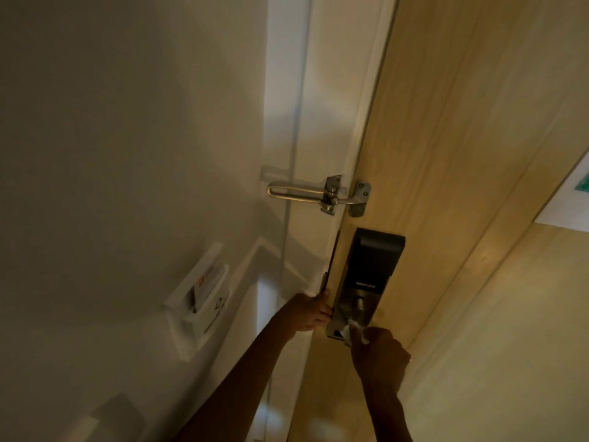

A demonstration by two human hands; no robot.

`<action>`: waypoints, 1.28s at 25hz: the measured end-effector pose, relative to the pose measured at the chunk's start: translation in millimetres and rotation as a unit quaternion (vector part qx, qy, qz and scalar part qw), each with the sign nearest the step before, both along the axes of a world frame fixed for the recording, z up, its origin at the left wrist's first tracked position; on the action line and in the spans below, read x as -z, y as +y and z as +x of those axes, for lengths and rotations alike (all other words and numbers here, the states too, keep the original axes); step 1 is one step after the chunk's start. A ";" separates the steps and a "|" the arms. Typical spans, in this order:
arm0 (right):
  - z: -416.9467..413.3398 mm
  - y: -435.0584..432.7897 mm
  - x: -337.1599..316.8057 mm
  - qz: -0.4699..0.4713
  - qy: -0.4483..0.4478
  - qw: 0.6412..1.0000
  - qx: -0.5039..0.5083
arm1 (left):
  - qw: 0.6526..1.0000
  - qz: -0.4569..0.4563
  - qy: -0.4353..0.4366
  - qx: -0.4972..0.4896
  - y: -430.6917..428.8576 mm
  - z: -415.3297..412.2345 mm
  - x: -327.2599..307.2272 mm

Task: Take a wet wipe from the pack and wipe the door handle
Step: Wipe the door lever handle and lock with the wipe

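Observation:
A black smart lock (pixel 368 272) is mounted on the wooden door (pixel 446 154), with the handle area at its lower end mostly hidden. My right hand (pixel 381 349) is closed on a crumpled white wet wipe (pixel 353 331) and presses it against the bottom of the lock plate. My left hand (pixel 310 311) grips the door's edge just left of the lock. The wipe pack is out of view.
A metal swing-bar door guard (pixel 322 194) spans the white frame (pixel 315 122) and the door above the lock. A white key-card holder (pixel 200 298) with cards is fixed on the left wall. A framed sign (pixel 577 193) hangs at the right edge.

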State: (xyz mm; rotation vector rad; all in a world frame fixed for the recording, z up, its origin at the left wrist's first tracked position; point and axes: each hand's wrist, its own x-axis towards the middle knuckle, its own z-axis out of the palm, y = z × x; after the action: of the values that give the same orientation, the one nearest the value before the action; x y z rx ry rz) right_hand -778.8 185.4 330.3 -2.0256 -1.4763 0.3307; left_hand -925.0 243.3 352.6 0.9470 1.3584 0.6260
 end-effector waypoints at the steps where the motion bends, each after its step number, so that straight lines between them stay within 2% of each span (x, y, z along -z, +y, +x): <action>1: -0.6 1.0 1.5 0.012 -0.033 0.999 -0.005 | 1.000 -0.009 -0.016 0.008 2.1 0.2 0.6; 5: -6.1 5.5 7.7 -0.041 -0.075 0.996 -0.036 | 1.000 -0.005 -0.014 -0.001 7.5 -3.1 7.9; 10: -11.9 27.1 7.1 -0.109 -0.028 0.993 -0.038 | 0.999 0.009 0.031 0.036 6.4 -0.6 4.9; 13: -15.8 25.3 7.9 -0.155 -0.108 0.978 -0.092 | 0.999 0.000 0.034 0.026 3.9 0.8 4.5; 17: -9.8 10.2 6.9 -0.146 -0.171 0.964 -0.142 | 0.999 -0.003 0.033 0.027 3.0 1.3 8.9; 21: -13.6 14.3 5.7 -0.173 -0.253 0.942 -0.134 | 0.999 0.008 0.033 0.025 3.5 -0.1 11.3; 27: -24.4 23.7 11.6 -0.159 -0.235 0.954 -0.098 | 1.000 -0.002 0.013 0.024 7.7 -1.8 10.6; 32: -9.5 7.6 16.6 -0.092 -0.303 0.938 -0.141 | 0.999 0.012 0.026 0.029 3.7 -2.1 10.4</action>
State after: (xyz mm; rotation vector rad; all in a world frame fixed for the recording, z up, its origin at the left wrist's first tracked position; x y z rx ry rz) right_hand -788.3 193.0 313.6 -2.1742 -2.1936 -0.0632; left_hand -927.1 247.0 342.2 1.0251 1.3660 0.5788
